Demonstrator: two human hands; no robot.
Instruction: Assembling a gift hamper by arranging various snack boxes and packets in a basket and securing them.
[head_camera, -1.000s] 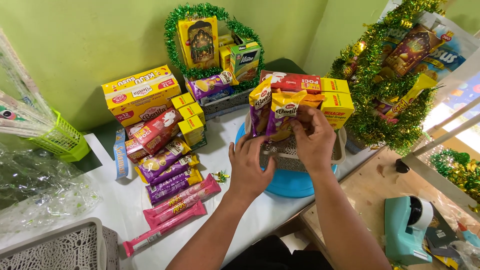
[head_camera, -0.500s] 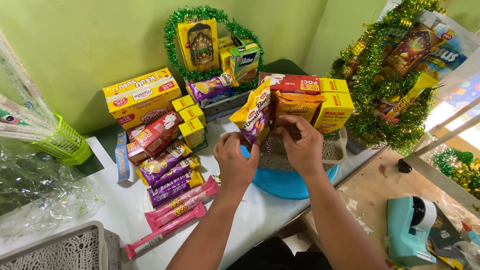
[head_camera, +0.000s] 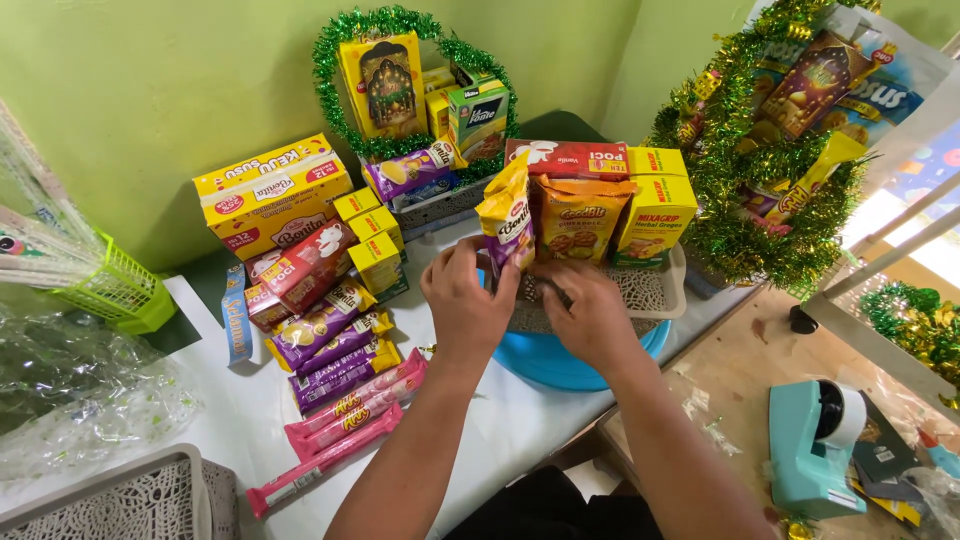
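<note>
The left hand (head_camera: 468, 300) pinches the foot of a yellow-and-purple snack pouch (head_camera: 508, 220), standing upright in the pale tray (head_camera: 660, 290), left of an orange biscuit pack (head_camera: 575, 220). The right hand (head_camera: 590, 315) rests curled below it; its grip cannot be told.

Snack pouch (head_camera: 508, 222) stands in the tray (head_camera: 655, 290), left of the cookie packet (head_camera: 578, 218) and the box (head_camera: 655, 212). Tray sits on the round stand (head_camera: 560, 362) on the desk (head_camera: 200, 440). Wafer packs (head_camera: 335, 350) lie left, wreath (head_camera: 415, 80) behind, tape dispenser (head_camera: 815, 445) right. Left hand (head_camera: 468, 300) and right hand (head_camera: 590, 315) sit before the tray.
</note>
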